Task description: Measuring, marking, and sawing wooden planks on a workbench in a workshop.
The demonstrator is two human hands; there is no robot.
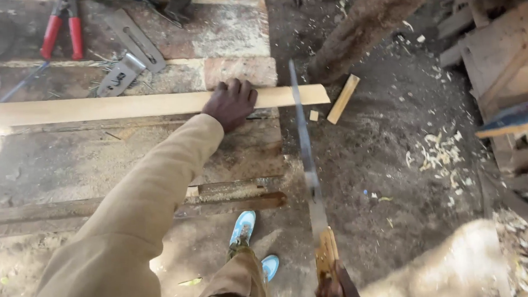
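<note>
On plank, left hand pressing

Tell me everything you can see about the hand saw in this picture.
The hand saw has a long, narrow, grey metal blade and a yellowish wooden handle. The right hand grips the handle at the bottom edge of the view. The blade runs away from the person, slightly blurred, and its far end crosses the pale wooden plank near the plank's right end. The left hand presses on that plank, apart from the saw.
</note>
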